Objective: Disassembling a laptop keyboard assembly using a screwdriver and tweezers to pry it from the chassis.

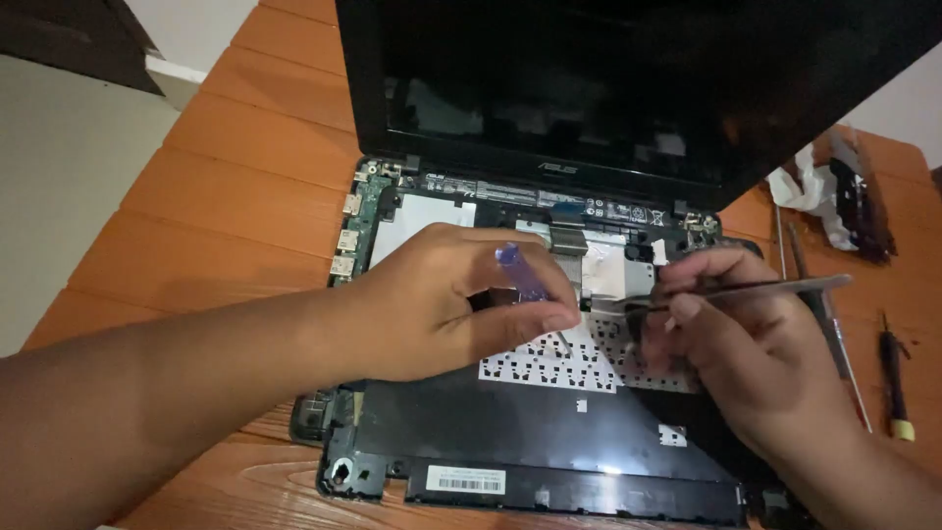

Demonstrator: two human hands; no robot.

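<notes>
An opened black laptop (549,461) lies on a wooden table, its top cover off and its circuit board and white keyboard backing (549,368) showing. My left hand (442,304) hovers over the middle of the base and pinches a small screwdriver with a translucent purple handle (520,272), tip pointing down at the keyboard backing. My right hand (746,344) holds metal tweezers (746,289), whose points reach left toward the silver shielding (613,270) beside the screwdriver. The dark screen (628,79) stands tilted up behind.
The orange plank table (216,196) stretches to the left. At the right lie a crumpled white cloth with a dark object (834,196), thin metal rods (795,255) and a black screwdriver with a yellow end (895,383). The table's left edge drops to a pale floor.
</notes>
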